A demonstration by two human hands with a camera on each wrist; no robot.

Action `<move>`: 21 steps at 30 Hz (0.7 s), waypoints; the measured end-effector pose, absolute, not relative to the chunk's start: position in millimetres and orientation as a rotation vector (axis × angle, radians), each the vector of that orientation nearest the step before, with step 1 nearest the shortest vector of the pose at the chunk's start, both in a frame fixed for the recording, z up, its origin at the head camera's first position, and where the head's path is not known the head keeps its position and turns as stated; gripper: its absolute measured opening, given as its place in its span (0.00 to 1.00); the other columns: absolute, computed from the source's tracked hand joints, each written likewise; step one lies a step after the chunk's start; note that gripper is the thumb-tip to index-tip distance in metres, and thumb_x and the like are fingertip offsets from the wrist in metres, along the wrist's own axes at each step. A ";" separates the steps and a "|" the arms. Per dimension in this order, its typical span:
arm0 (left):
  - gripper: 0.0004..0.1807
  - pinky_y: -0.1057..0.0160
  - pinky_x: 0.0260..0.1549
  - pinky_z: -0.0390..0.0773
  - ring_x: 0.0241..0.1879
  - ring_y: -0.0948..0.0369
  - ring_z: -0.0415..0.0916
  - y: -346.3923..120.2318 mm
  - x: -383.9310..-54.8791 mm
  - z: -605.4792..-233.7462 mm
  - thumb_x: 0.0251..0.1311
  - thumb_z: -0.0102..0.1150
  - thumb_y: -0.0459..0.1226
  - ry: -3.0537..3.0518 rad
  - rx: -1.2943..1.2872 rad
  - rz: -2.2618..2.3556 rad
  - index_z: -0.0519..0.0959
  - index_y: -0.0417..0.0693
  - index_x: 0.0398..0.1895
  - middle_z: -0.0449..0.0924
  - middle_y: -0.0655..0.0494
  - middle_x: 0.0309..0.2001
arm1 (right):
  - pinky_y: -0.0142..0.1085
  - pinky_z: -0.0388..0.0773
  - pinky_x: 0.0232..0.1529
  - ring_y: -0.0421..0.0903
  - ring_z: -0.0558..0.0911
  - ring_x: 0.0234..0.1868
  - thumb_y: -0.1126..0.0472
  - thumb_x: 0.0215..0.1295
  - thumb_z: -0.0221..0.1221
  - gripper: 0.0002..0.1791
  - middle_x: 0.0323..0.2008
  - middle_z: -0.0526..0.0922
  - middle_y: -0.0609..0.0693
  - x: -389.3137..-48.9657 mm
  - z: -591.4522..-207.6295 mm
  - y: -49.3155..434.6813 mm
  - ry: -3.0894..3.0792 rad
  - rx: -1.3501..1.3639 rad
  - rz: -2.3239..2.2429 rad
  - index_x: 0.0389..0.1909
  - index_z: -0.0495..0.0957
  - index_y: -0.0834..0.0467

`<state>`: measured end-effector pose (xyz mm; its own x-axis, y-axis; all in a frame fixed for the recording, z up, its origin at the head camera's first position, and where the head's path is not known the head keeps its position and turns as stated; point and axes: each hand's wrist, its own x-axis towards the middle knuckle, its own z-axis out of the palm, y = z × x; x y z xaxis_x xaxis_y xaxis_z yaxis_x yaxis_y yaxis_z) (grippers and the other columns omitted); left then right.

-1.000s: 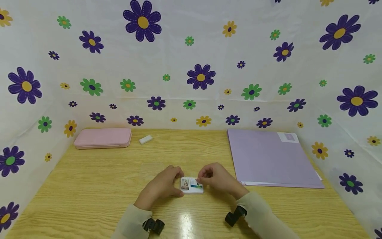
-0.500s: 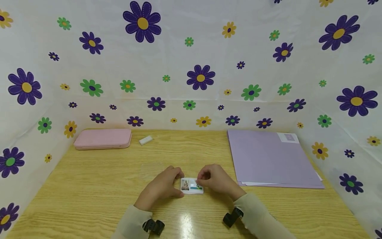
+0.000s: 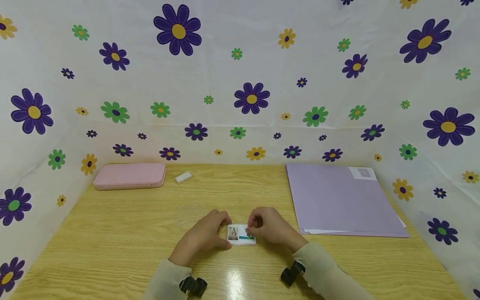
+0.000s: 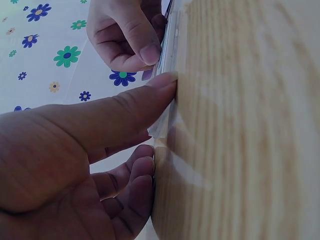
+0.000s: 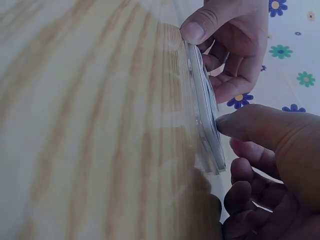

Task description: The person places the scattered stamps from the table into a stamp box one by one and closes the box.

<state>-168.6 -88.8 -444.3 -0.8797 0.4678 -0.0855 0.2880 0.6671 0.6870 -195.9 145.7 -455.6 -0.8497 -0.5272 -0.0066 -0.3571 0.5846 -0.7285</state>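
Note:
A small white rectangular holder [image 3: 241,241], thin and layered, lies flat on the table before me. On its left half is a brownish picture [image 3: 233,233]; on the right half shows a small white picture with a blue-green strip [image 3: 244,238]. My left hand [image 3: 202,234] holds the holder's left end, thumb at the near edge and fingertips at the far edge. Thumb and forefinger of my right hand [image 3: 271,226] come together over the right half, pinching at the blue-green picture and partly covering it. In the right wrist view the right thumb [image 5: 242,122] touches the holder's upper face.
Just past my left hand lies a clear thin sheet [image 3: 189,212]. A pink case [image 3: 129,175] and a white eraser-like block [image 3: 183,177] are at the back left. Back right, a purple folder [image 3: 337,200] lies with white paper sticking out. Flowered cloth [image 3: 221,66] walls the table.
The blue-green strip under my right fingertips has turned from slanted to nearly level and shifted slightly. My right hand has moved a little; my left hand keeps its hold.

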 end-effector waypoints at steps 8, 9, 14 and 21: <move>0.26 0.51 0.46 0.72 0.41 0.57 0.69 -89.5 -169.5 -446.6 0.45 0.79 0.36 2.635 0.628 1.004 0.76 0.46 0.47 0.70 0.52 0.43 | 0.31 0.72 0.28 0.38 0.74 0.26 0.61 0.62 0.68 0.05 0.25 0.79 0.39 -197.0 -457.8 147.3 2.588 -0.734 -1.120 0.27 0.83 0.50; 0.26 0.51 0.46 0.72 0.41 0.57 0.69 -89.3 -169.6 -446.8 0.46 0.79 0.36 2.635 0.634 1.002 0.76 0.46 0.47 0.70 0.52 0.43 | 0.31 0.72 0.28 0.38 0.74 0.27 0.61 0.62 0.68 0.05 0.25 0.80 0.39 -197.2 -457.7 148.3 2.588 -0.730 -1.126 0.28 0.84 0.50; 0.26 0.50 0.47 0.73 0.42 0.56 0.70 -88.7 -169.2 -446.3 0.45 0.79 0.37 2.633 0.626 1.005 0.76 0.45 0.48 0.71 0.52 0.43 | 0.33 0.74 0.32 0.40 0.76 0.30 0.61 0.64 0.66 0.05 0.28 0.82 0.40 -198.6 -454.4 153.7 2.545 -0.674 -1.209 0.28 0.85 0.50; 0.28 0.49 0.49 0.72 0.44 0.56 0.70 -89.9 -168.7 -446.8 0.45 0.79 0.37 2.634 0.622 1.011 0.76 0.45 0.49 0.71 0.52 0.44 | 0.33 0.73 0.31 0.42 0.76 0.31 0.60 0.65 0.66 0.03 0.29 0.82 0.41 -199.4 -449.2 157.5 2.525 -0.656 -1.256 0.30 0.86 0.50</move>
<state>-168.7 -89.9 -446.8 -0.8773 0.4733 -0.0792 0.2987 0.6677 0.6818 -199.4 157.5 -449.2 -0.8688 -0.4948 -0.0189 -0.2836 0.5285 -0.8001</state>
